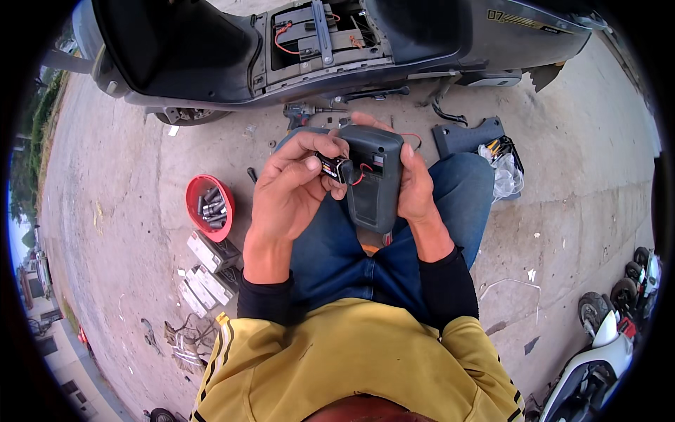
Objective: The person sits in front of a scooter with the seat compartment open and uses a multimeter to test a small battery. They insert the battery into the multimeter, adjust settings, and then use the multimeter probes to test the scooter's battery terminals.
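In front of my lap, my right hand (417,188) grips a dark grey handheld meter (371,205) by its right edge, its back turned up toward me. Near its top, a small compartment stands uncovered. Between the thumb and fingers of my left hand (287,186) is a small black block battery (329,167), close to the meter's left side. A dark snap connector (346,171) sits against the battery's end, and a red wire (364,173) runs from it toward the compartment. My left fingers partly hide the battery.
Ahead stands a scooter (422,56) with its seat area opened, showing a battery bay (302,39). A power drill (299,114) lies below it. To my left are a red bowl (228,190) of sockets and several boxes (204,288); a tool case (467,137) lies right.
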`<state>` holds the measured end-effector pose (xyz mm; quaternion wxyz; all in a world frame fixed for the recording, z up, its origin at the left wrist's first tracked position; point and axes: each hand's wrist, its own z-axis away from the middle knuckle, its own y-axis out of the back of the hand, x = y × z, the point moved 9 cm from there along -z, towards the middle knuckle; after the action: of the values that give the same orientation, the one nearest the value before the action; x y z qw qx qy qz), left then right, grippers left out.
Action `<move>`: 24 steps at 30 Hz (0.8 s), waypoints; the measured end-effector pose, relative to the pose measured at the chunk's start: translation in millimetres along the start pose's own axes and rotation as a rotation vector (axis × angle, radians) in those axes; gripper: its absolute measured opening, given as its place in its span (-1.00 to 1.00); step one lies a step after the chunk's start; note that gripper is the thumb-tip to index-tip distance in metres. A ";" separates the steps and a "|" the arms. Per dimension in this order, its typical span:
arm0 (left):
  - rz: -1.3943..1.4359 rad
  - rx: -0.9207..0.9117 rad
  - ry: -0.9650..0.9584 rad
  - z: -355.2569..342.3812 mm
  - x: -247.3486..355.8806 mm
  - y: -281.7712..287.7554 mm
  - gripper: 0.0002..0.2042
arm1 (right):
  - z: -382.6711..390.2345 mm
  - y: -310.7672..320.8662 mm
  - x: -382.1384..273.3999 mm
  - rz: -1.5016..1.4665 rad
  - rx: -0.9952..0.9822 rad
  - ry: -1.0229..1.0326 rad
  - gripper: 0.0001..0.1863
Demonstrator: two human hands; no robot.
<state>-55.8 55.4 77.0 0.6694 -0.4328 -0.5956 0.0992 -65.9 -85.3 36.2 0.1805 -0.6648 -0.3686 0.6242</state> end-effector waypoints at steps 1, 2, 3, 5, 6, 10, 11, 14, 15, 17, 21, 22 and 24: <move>0.007 -0.016 -0.013 1.1 0.5 1.0 -0.79 | -0.4 -0.6 0.0 -0.001 0.001 0.011 -0.12; 0.014 -0.032 -0.026 2.4 1.6 1.5 -0.80 | -0.7 -0.8 -0.4 -0.003 0.002 0.023 -0.11; 0.009 -0.033 -0.039 4.6 3.7 2.4 -0.81 | -0.7 -2.9 -2.5 0.011 -0.018 0.037 -0.09; 0.001 -0.034 -0.064 10.2 8.0 3.8 -0.83 | -0.5 -6.7 -8.0 0.037 -0.057 0.066 -0.07; -0.066 -0.024 -0.083 13.3 9.4 6.8 -0.81 | 0.3 -5.6 -9.1 0.061 -0.050 0.074 -0.07; -0.547 0.045 -0.152 26.5 13.7 2.6 -0.67 | 2.7 -3.8 -13.1 0.164 -0.042 0.094 -0.05; -0.722 0.070 -0.167 29.1 15.7 -4.3 -0.63 | 2.9 -4.0 -13.1 0.192 -0.044 0.096 -0.05; -1.058 0.208 -0.080 32.6 15.9 -8.6 -0.69 | 2.8 -2.9 -10.8 0.294 -0.058 0.092 0.09; -1.103 0.204 -0.125 29.5 20.7 -15.2 -0.80 | 3.1 -3.2 -10.3 0.287 -0.055 0.087 0.10; -1.129 0.196 -0.128 29.0 22.7 -21.1 -0.82 | 3.6 -4.6 -10.0 0.275 -0.050 0.076 0.10; -1.122 0.196 -0.251 28.3 28.7 -32.3 -0.88 | 4.5 -5.9 -8.6 0.182 -0.046 0.075 -0.03; -1.131 0.193 -0.286 27.8 29.4 -35.0 -0.87 | 4.3 -6.1 -7.8 0.181 -0.047 0.071 -0.03; -1.147 0.187 -0.359 26.4 30.4 -40.6 -0.87 | 4.1 -7.0 -7.1 0.182 -0.051 0.066 -0.02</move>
<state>-86.5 62.7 124.7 0.5403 0.0412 -0.8262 -0.1541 -71.3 -86.7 45.4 0.1182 -0.7200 -0.3162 0.6064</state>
